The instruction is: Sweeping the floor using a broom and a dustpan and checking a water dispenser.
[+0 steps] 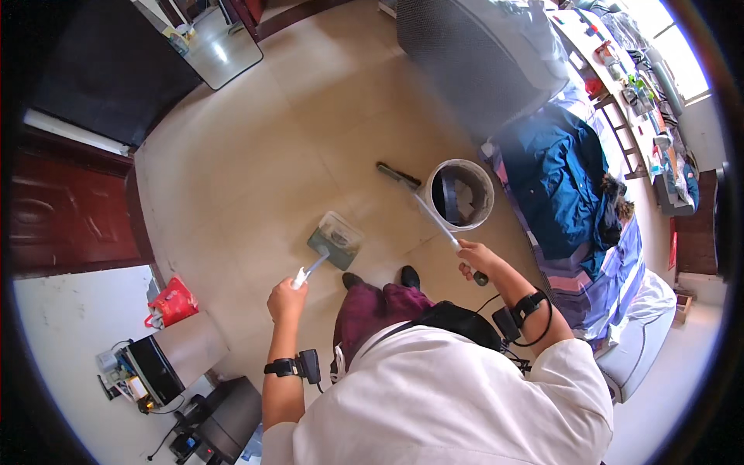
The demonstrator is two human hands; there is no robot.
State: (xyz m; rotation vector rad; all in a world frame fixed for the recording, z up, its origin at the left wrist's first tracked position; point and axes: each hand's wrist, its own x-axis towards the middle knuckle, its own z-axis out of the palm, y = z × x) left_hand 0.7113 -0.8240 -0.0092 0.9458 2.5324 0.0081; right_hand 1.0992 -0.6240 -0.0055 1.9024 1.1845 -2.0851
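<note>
My left hand [287, 301] is closed around the white handle of a long-handled dustpan [334, 261]. The green pan sits low in front of my feet, with a paler part at its mouth and some dark debris inside; whether it touches the floor is hard to tell. My right hand [475, 260] grips the pole of a broom [435, 213]. The broom's dark bristle head [399, 174] is on or just above the tiled floor, beside a white bucket [489, 203]. Inside the bucket stand a dark flat object [449, 200] and some pale pieces I cannot identify.
A bed with a blue jacket [558, 186] and striped bedding lies along the right. A grey upholstered piece [459, 64] stands ahead. To the left are a dark red door [72, 209], a mirror [218, 46] and a red bag [174, 303]. A cluttered table [628, 87] is far right.
</note>
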